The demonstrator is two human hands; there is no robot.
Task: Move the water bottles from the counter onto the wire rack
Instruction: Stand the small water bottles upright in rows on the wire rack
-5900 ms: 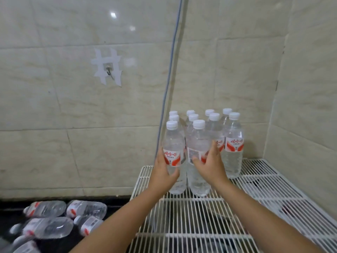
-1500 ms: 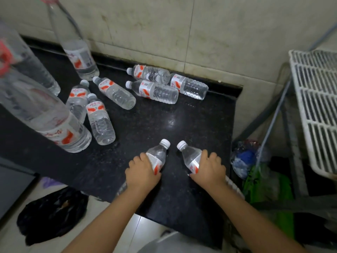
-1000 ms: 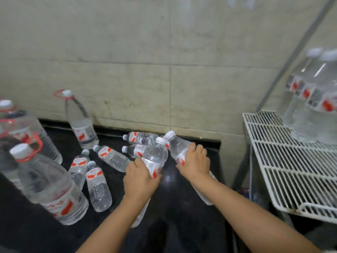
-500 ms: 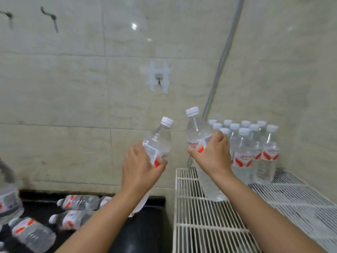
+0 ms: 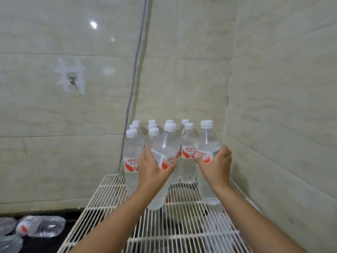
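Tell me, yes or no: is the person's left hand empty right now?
No: the left hand is wrapped around a clear plastic water bottle with a red-and-white label, tilted over the white wire rack.

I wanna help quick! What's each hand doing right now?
Left hand: closed around a water bottle.
Right hand: closed around another water bottle.

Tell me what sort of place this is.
Probably a tiled kitchen or utility corner: glossy beige wall tiles, a black counter at lower left, and a white wire rack stocked with upright water bottles.
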